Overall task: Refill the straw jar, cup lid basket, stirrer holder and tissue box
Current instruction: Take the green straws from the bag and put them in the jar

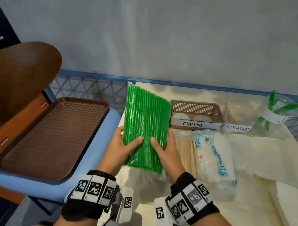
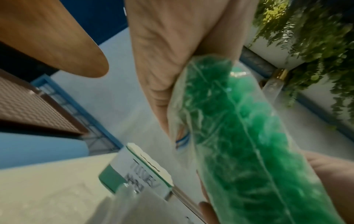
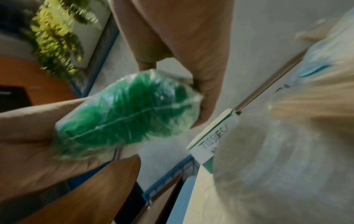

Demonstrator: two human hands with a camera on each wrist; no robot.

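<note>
Both hands hold a clear plastic pack of green straws [image 1: 145, 123] upright above the table's left part. My left hand [image 1: 123, 144] grips its lower left side and my right hand [image 1: 162, 149] its lower right side, thumbs on the front. The wrist views show the pack's bottom end [image 2: 239, 144] [image 3: 124, 112] between the fingers. Behind stand the brown cup lid basket [image 1: 196, 108] with two lids, the clear stirrer holder [image 1: 238, 115] and the straw jar [image 1: 273, 115] holding a few green straws. The labelled tissue box [image 2: 145, 171] [image 3: 212, 136] shows behind the pack.
A tissue pack [image 1: 213, 156] and a bundle of wooden stirrers [image 1: 186, 151] lie right of my hands. A brown tray [image 1: 50, 135] rests on a blue seat at left, under a wooden chair back [image 1: 15, 84]. White cloth [image 1: 276, 172] covers the table's right side.
</note>
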